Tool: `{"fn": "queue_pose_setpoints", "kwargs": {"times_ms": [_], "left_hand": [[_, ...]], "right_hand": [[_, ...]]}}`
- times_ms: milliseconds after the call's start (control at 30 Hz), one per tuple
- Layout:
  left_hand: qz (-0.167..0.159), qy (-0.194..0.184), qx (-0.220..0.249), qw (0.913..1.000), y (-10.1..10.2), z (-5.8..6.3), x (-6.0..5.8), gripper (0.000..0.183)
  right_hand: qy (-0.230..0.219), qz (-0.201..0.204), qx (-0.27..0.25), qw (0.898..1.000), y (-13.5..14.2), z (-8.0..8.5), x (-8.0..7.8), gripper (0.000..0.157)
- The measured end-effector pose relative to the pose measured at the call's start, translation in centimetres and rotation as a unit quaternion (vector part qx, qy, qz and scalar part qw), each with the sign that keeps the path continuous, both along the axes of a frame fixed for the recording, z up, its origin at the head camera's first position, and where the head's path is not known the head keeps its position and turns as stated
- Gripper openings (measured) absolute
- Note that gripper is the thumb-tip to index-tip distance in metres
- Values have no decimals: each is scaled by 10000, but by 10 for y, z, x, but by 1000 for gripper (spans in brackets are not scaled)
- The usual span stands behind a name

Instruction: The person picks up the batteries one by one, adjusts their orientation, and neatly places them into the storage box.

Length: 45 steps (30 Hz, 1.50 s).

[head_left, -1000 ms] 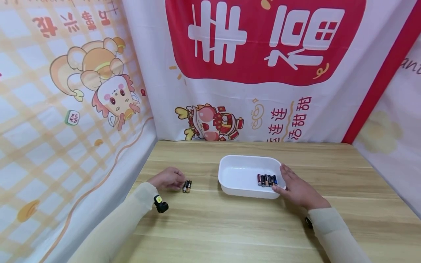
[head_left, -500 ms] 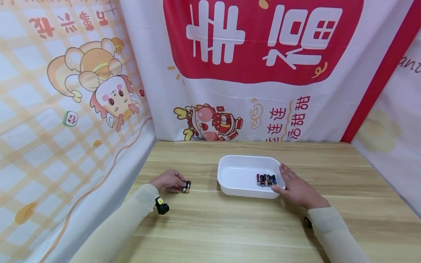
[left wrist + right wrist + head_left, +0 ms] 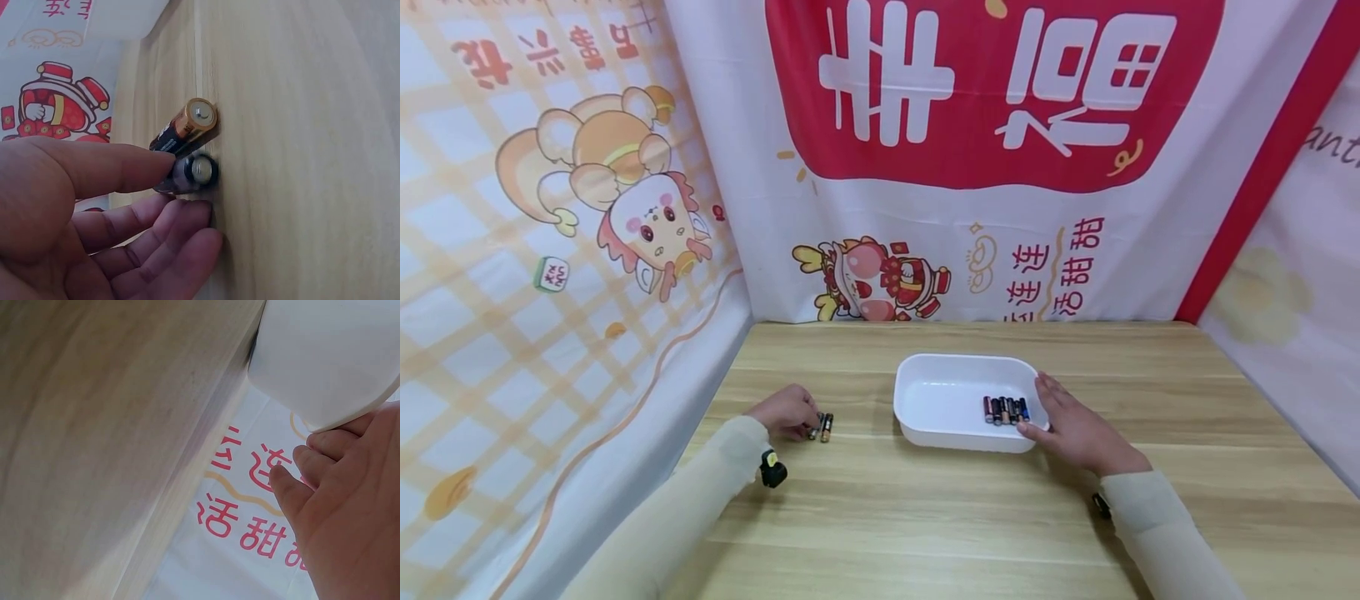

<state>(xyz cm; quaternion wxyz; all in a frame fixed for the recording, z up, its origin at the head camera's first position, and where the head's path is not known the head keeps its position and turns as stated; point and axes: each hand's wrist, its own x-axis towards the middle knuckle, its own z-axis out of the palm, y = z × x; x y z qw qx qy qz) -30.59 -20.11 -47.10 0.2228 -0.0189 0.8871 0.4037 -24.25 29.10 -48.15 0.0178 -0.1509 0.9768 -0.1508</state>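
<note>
In the head view my left hand (image 3: 788, 412) is low over the table at the left, beside two small cylindrical batteries. Its thumb and fingers pinch a black battery with a silver end (image 3: 201, 170), which looks blurred in the left wrist view. Close beside it lies a black and copper battery (image 3: 827, 427), near my thumb. My right hand (image 3: 1081, 429) rests at the right end of a white plastic tray (image 3: 917, 429), thumb over the near corner and fingers along the rim. A row of several batteries (image 3: 1006, 410) lies in the tray's right part.
The wooden table (image 3: 880, 517) reaches back to a white cloth (image 3: 760, 275) with red print. A checked cloth (image 3: 550, 350) hangs along its left side. Bare wood lies between the two loose batteries and the tray.
My left hand has closed in on the pair of batteries and now pinches the left one, which has shifted slightly left. The right hand and tray stay as they were.
</note>
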Motion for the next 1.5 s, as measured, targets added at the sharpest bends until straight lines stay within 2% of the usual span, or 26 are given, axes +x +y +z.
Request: {"fn": "queue_pose_setpoints", "kwargs": {"times_ms": [67, 167, 367, 633, 800, 933, 1067, 1300, 1500], "left_hand": [[-30, 48, -260, 9996, 1, 3, 0, 9], [-32, 47, -408, 9991, 1, 3, -1, 9], [-21, 102, -285, 9995, 0, 4, 0, 15], [-355, 377, -470, 9975, 3, 0, -1, 23], [-384, 587, -422, 9966, 2, -3, -2, 23], [-276, 574, 263, 9976, -3, -3, -4, 27], [-98, 402, 1107, 9930, -6, 0, -7, 32], [-58, 33, 1874, 9823, -4, 7, -12, 41], [-103, -243, 2334, 9720, 5, 14, -12, 44]], "right_hand": [[8, -17, 7, 10000, -1, 1, -1, 98], [-18, -35, 10, 10000, -1, 1, -1, 98], [6, -15, 13, 10000, -1, 3, -1, 99], [-41, 1, 11, 10000, 0, 3, 0, 99], [-1, 14, 17, 10000, 1, 1, 0, 98], [28, 35, 10, 10000, 1, 1, 0, 98], [11, 8, 3, 10000, 1, 1, 0, 98], [-50, -36, 15, 10000, 2, 2, 0, 100], [55, 22, -37, 10000, 2, 3, 2, 99]]}}
